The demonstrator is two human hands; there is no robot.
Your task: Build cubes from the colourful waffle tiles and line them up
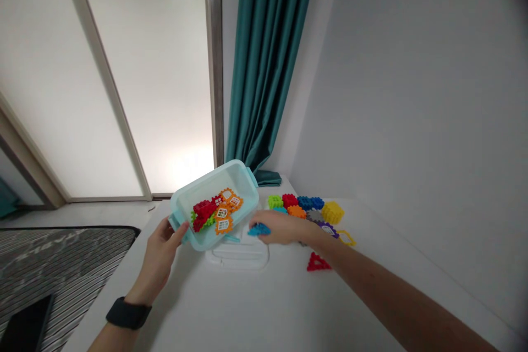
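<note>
My left hand (167, 247) grips the left end of a light teal plastic box (193, 190), holding it tilted above the table. Inside the box lie red pieces (204, 212), orange window-patterned pieces (225, 224) and some green ones. Close to the box's right side, my right hand (276, 226) is closed on a blue toothed building piece (259, 229). Partly under the box and hand, a whitish lid (239, 258) rests on the table. A red triangle piece (318, 262) lies below my right forearm.
Beyond my right forearm, stacked pieces cover part of the white table (264, 313): green (275, 202), red, blue, orange, grey and a yellow stack (332, 212). A teal curtain (268, 66) hangs behind. A grey wall (412, 93) borders the right side; a dark device (28, 322) lies lower left.
</note>
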